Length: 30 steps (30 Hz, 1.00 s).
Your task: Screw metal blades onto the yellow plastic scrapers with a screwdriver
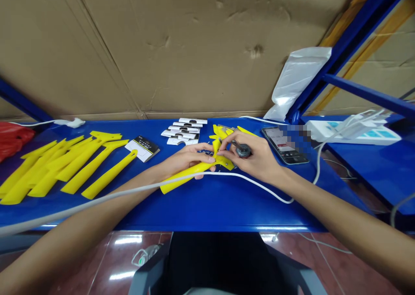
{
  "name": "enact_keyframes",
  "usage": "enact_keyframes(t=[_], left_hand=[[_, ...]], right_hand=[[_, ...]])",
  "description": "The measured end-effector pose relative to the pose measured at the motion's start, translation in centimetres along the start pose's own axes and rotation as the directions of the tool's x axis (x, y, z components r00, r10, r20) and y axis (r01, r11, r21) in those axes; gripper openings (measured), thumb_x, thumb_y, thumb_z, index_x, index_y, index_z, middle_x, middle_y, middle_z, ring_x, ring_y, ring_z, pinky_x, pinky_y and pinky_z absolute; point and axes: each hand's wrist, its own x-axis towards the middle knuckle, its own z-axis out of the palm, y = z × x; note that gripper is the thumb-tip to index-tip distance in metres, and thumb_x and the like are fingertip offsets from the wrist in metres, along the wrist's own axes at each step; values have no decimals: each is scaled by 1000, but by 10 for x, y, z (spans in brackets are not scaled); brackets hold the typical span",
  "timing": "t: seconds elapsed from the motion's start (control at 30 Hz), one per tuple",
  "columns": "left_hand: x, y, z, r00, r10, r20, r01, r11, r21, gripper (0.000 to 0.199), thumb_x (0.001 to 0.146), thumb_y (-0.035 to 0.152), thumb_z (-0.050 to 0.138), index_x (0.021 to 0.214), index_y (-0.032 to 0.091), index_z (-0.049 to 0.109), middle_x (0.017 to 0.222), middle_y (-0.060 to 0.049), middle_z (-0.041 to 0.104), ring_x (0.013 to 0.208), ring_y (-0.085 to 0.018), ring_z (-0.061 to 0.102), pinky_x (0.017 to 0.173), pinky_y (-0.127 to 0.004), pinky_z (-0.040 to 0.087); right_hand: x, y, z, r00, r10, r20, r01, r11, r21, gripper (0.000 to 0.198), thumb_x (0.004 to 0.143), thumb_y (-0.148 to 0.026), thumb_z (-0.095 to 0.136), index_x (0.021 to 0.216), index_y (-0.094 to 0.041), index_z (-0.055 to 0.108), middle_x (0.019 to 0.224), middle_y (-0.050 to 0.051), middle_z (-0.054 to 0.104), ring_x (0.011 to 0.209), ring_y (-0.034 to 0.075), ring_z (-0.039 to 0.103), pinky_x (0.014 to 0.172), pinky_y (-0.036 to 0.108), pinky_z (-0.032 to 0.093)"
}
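My left hand (189, 158) is closed around a yellow plastic scraper handle (181, 179), whose long grip points down to the left. Its forked head lies under my right hand (256, 154). The right fingers are curled round a dark-handled screwdriver (243, 149), seen almost end-on. Thumb and index fingertip of that hand pinch together at the yellow head; anything tiny between them is too small to make out. Just behind the hands lies a pile of small yellow pieces (222, 131). A dark patterned item shows partly behind the left fingers.
Several yellow handles (81, 156) lie at the left beside a black-and-white card (142, 148). White folded cards (184, 130) sit behind my hands. A phone (285, 145) and a power strip (353, 130) are on the right. A white cable (129, 190) crosses in front of my forearms.
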Motion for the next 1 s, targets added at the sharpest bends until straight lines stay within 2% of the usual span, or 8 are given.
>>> enact_keyframes(t=[0.1,0.27,0.37,0.53,0.67,0.77,0.87,1.0], left_hand=[[0,0,-1,1000,-5,12,5,1000,1,37,86,25,91,116,17,71,85,-7,79,60,-14,70,46,-20,50],[1,-1,-2,1000,-1,15,1,1000,-4,37,85,24,91,115,17,71,83,-7,79,52,-13,66,44,-20,48],[1,-2,-3,1000,4,8,-4,1000,10,36,85,24,91,115,17,72,83,-8,80,54,-13,67,45,-20,49],[0,-1,-3,1000,12,7,-12,999,39,35,83,27,94,108,18,71,82,-6,79,50,-12,65,44,-20,49],[-3,-1,-3,1000,0,6,-1,999,45,38,82,27,96,109,19,71,85,-6,81,52,-12,67,46,-20,52],[-3,0,-2,1000,5,8,-5,999,52,36,82,27,95,109,19,72,84,-5,80,50,-12,67,45,-21,52],[-3,2,-1,1000,12,5,-12,998,54,34,82,26,95,106,18,72,80,-3,78,46,-11,65,43,-20,50],[-4,3,1,999,26,24,-27,999,43,32,85,26,92,107,18,72,81,-5,80,47,-12,67,43,-20,50]], right_hand=[[-1,0,1,999,47,-3,-46,999,18,50,99,-55,79,72,-27,47,97,7,81,84,23,73,91,46,58],[0,3,3,992,123,7,-123,988,94,52,96,-57,82,72,-25,49,96,6,78,86,23,71,86,42,56],[2,7,4,979,204,0,-202,969,145,55,90,-61,87,72,-25,50,98,6,75,90,23,69,88,41,55],[6,12,5,924,378,54,-381,902,202,66,70,-67,98,70,-24,48,100,7,74,86,21,64,80,39,54],[4,12,6,867,483,123,-497,816,294,70,65,-63,101,68,-24,42,99,7,75,72,15,57,66,34,51],[3,12,6,855,498,144,-516,788,335,70,64,-59,102,70,-23,42,101,7,75,64,10,49,60,32,47],[3,13,5,871,468,147,-487,790,372,69,65,-58,102,70,-23,43,104,7,73,67,11,52,60,32,48],[5,13,2,881,438,179,-472,790,392,68,69,-61,99,71,-23,43,104,6,72,67,11,54,60,32,49]])
